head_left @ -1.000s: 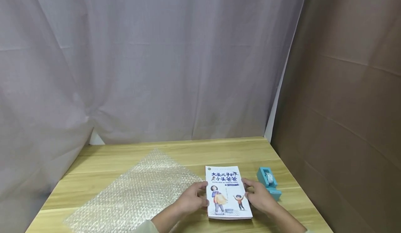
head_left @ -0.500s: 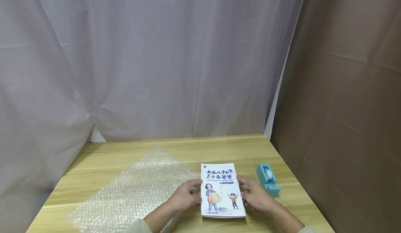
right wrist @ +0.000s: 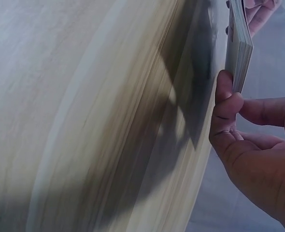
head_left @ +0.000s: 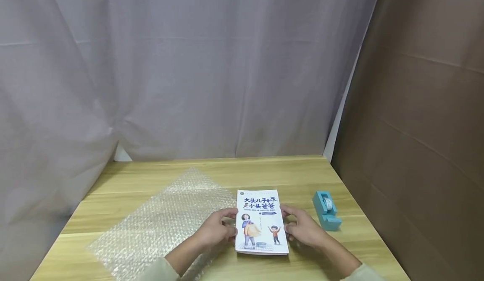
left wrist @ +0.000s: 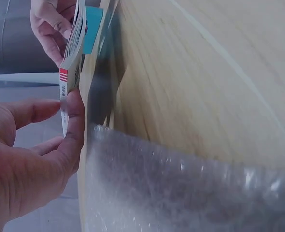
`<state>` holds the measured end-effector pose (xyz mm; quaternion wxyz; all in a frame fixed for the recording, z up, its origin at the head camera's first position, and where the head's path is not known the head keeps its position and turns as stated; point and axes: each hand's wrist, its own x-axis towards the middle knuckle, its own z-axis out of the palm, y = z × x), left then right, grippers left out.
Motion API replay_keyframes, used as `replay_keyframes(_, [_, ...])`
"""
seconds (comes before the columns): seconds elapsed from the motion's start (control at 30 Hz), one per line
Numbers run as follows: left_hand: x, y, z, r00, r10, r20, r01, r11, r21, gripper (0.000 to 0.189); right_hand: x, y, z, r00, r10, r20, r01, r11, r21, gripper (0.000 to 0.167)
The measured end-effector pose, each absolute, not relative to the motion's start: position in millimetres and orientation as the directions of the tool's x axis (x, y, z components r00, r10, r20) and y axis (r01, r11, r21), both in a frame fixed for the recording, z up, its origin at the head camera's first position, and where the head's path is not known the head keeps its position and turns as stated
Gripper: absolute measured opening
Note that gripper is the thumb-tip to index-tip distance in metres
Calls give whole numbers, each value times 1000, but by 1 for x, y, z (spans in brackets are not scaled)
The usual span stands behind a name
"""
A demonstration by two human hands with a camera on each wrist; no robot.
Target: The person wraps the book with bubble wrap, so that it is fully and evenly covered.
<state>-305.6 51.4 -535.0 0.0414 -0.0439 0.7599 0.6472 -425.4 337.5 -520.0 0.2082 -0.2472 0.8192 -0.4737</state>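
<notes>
A white paperback book [head_left: 261, 237], its cover facing up with blue Chinese title lettering and cartoon figures, is held level between both hands. On its left edge, my left hand [head_left: 215, 229] pinches the spine, with fingers curled beneath, as the left wrist view shows along the red-striped spine [left wrist: 64, 75]. From the opposite side my right hand [head_left: 305, 229] grips the page edge, thumb on top and fingers below in the right wrist view. There the book [right wrist: 240, 48] hangs above the tabletop and casts a shadow on it.
A sheet of clear bubble wrap [head_left: 159, 222] lies turned diagonally on the wooden table [head_left: 295, 172], left of the book and partly under my left forearm. To the right stands a teal tape dispenser [head_left: 326, 211] with a roll in it. Grey curtains [head_left: 189, 83] hang behind.
Both hands have carried the book to the left, away from the tape dispenser and toward the bubble wrap. The head view has tilted slightly.
</notes>
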Motion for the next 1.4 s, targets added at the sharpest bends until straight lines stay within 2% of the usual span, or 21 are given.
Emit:
replay_keyframes(0.43, [-296, 35, -534, -993, -15, -121, -121, 121, 985, 83, -424, 320, -525, -784, -612, -99, -210, 412, -887, 77])
replay_keyframes(0.73, [-293, 27, -537, -993, -50, -107, -113, 146, 983, 82, -419, 313, -524, -777, -624, -80, -225, 394, -891, 71])
replay_keyframes(0.9, [-289, 21, -535, -992, -61, -110, -117, 133, 984, 74, -415, 305, -523, -792, -606, -71, -223, 395, -891, 68])
replay_keyframes(1.07, [-283, 11, -531, -986, -136, -94, -114, 151, 982, 64, -413, 291, -521, -789, -612, -57, -217, 364, -906, 66])
replay_keyframes(1.4, [-277, 10, -531, -984, -141, -106, -129, 164, 978, 64, -405, 290, -521, -800, -595, -79, -189, 375, -908, 71])
